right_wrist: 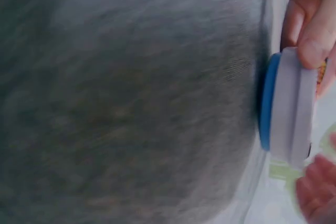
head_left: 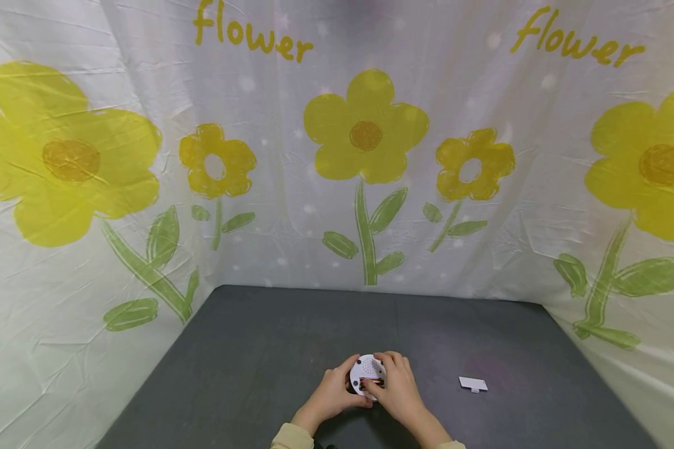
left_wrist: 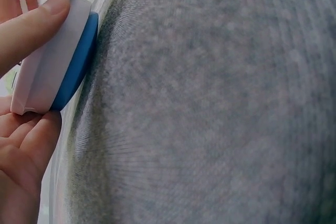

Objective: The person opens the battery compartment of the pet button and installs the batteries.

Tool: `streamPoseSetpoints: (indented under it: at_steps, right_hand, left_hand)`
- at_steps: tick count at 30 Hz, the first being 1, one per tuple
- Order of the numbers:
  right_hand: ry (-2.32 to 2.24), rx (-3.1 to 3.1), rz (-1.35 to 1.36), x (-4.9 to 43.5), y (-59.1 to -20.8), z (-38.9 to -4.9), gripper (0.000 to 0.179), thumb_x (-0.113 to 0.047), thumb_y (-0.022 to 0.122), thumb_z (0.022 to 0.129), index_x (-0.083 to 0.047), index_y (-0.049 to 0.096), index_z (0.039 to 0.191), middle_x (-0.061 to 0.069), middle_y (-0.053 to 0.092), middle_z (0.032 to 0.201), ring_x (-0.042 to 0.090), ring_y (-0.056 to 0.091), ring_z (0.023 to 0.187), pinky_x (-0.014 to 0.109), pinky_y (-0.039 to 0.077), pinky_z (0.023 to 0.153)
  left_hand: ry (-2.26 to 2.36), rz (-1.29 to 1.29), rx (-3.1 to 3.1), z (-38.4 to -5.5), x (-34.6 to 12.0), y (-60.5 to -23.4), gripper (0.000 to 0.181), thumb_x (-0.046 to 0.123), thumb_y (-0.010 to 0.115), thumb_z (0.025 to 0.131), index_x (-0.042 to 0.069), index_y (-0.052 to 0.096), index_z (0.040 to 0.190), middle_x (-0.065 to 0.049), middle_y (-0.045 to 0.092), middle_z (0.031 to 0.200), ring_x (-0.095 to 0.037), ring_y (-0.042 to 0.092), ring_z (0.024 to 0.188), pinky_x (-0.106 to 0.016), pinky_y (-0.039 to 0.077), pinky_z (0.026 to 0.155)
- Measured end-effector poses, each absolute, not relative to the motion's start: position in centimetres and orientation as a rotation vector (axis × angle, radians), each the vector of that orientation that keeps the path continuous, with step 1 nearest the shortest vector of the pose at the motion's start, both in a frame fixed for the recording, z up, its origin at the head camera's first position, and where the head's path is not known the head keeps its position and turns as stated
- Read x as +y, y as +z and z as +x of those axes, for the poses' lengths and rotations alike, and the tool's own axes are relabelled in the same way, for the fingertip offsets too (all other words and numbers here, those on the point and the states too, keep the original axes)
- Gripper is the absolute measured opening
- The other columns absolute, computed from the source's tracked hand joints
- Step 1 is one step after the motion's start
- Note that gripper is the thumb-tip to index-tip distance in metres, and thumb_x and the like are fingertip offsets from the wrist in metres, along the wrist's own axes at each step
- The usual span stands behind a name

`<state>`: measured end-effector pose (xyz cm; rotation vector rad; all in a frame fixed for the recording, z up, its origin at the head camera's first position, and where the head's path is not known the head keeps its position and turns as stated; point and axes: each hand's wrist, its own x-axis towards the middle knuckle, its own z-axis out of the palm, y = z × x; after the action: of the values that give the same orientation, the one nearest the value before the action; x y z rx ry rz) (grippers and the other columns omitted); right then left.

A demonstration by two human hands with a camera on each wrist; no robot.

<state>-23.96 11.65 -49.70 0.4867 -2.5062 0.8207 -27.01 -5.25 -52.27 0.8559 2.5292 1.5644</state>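
Note:
Both hands hold a round white battery-powered device (head_left: 365, 363) with a blue face (left_wrist: 76, 66), its vented back with small dark feet turned up. My left hand (head_left: 331, 393) grips its left side, thumb and fingers spread along the rim. On the other side, the fingers of my right hand (head_left: 400, 388) curl over the upper right rim. The right thumb lies across the battery compartment, where batteries (head_left: 364, 384) with dark and reddish wraps show partly under it. From the right wrist, the white rim (right_wrist: 292, 108) and a sliver of battery appear at the edge.
A white rectangular battery cover (head_left: 473, 384) with a small tab lies on the dark table (head_left: 247, 355), right of the hands. Behind the table and along its sides hangs a white curtain (head_left: 281, 218) printed with yellow flowers. Something small and black shows at the bottom edge between the sleeves.

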Motion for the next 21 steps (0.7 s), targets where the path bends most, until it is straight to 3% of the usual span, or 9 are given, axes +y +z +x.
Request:
streamPoseSetpoints:
  at_steps: [5, 13, 21]
  right_hand:
    - [0.857, -2.642, 0.358, 11.3, -49.2, -23.8, 0.064, -0.032, 0.077, 0.072, 0.008, 0.053, 0.116, 0.021, 0.052, 0.110, 0.035, 0.048, 0.099, 0.049, 0.043, 0.080]
    - [0.848, -2.662, 0.250, 10.8, -49.3, -24.0, 0.062, -0.030, 0.077, 0.062, 0.008, 0.057, 0.108, 0.016, 0.055, 0.103, 0.030, 0.047, 0.092, 0.045, 0.044, 0.077]
    - [0.918, -2.690, 0.159, 10.3, -49.0, -24.2, 0.064, -0.023, 0.077, 0.057, 0.008, 0.055, 0.108, 0.015, 0.054, 0.101, 0.031, 0.047, 0.093, 0.044, 0.044, 0.076]
  left_hand:
    - [1.536, 0.842, 2.560, -27.0, -5.3, -52.3, 0.094, 0.027, 0.085, 0.065, -0.005, 0.035, 0.138, -0.009, 0.061, 0.117, -0.005, 0.058, 0.097, -0.023, 0.046, 0.081]
    - [1.444, 0.844, 2.667, -27.1, -5.3, -52.5, 0.095, 0.036, 0.083, 0.064, -0.003, 0.038, 0.137, -0.005, 0.062, 0.116, -0.008, 0.054, 0.104, -0.039, 0.039, 0.093]
    - [1.471, 0.843, 2.651, -27.1, -5.2, -52.5, 0.094, 0.032, 0.084, 0.064, -0.004, 0.037, 0.137, -0.006, 0.062, 0.114, -0.008, 0.056, 0.100, -0.035, 0.041, 0.091]
